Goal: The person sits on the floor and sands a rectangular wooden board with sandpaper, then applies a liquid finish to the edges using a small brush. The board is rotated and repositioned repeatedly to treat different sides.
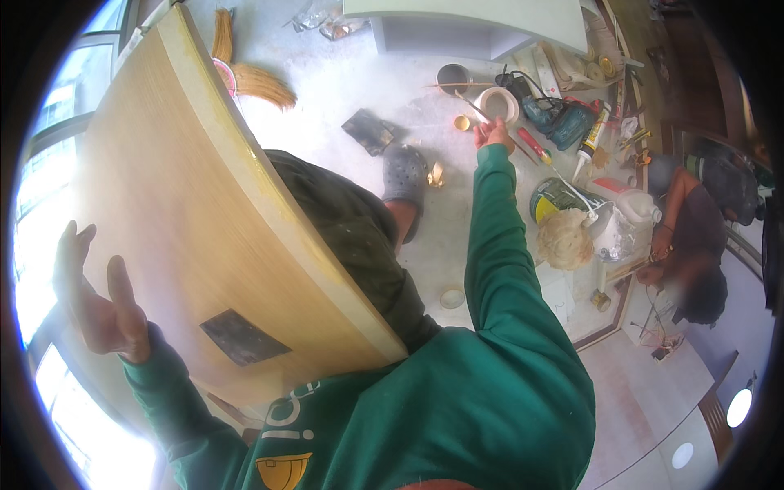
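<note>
A light wood-grain panel (180,204) leans against my body, its pale edge facing right. A dark rectangular sheet (245,336) lies on its face. My left hand (102,306) is raised by the panel's left side, open, thumb and fingers apart, holding nothing. Stretched out over the floor, my right hand (494,137) is closed on a slender pale tool (472,108) with a thin tip; its exact kind is unclear. Just beyond that hand stands a wide white tape roll (510,100). A small yellowish round cap (461,123) lies to its left.
A green power tool (567,122), a sealant tube (594,135), a red-handled tool (532,144), a paint bucket (549,198) and a white jug (629,198) crowd the right. Another person (694,212) works there. A broom (253,77) lies beyond the panel; a white cabinet (474,20) stands farther off.
</note>
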Demonstrator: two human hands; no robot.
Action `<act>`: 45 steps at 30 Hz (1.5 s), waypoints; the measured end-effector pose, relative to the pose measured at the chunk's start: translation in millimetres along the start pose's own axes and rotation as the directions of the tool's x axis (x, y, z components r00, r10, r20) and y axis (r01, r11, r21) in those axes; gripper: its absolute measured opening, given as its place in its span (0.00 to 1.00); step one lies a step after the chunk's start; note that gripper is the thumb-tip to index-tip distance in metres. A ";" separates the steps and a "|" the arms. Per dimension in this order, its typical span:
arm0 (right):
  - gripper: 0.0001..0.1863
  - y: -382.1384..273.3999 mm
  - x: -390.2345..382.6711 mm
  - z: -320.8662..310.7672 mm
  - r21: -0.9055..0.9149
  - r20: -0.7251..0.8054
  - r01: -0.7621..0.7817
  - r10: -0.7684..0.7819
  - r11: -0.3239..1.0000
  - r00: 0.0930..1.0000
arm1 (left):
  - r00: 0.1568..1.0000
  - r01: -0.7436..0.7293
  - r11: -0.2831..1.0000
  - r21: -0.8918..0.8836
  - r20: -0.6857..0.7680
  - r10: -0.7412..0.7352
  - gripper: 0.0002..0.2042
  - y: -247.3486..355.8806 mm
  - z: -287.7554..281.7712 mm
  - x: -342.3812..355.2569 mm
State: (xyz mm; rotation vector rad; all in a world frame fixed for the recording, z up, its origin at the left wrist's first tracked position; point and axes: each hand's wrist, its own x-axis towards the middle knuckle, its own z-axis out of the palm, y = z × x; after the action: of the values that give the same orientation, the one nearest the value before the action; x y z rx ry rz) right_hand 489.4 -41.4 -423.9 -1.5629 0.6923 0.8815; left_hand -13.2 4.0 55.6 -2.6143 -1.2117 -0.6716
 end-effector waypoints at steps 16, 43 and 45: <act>0.18 2.2 -7.2 4.6 -0.038 0.065 0.081 -0.078 0.996 0.995 | 0.999 0.040 0.999 0.008 0.009 -0.040 0.21 1.2 7.2 -5.8; 0.20 85.4 -11.1 -29.5 -0.170 0.924 0.852 0.221 -0.495 0.313 | 0.992 0.124 0.992 -0.016 -0.001 -0.124 0.12 6.2 1.4 -20.4; 0.19 79.7 -9.0 -45.3 -0.208 0.978 0.914 -0.083 -0.349 0.192 | 0.991 0.137 0.991 -0.011 0.002 -0.137 0.12 7.7 -1.7 -21.5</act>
State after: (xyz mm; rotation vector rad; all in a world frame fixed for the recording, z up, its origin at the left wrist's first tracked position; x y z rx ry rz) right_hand 426.3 -99.9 -456.6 -1.9917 -1.8587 0.7770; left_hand -20.1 -16.2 47.2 -2.5590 -1.4021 -0.7022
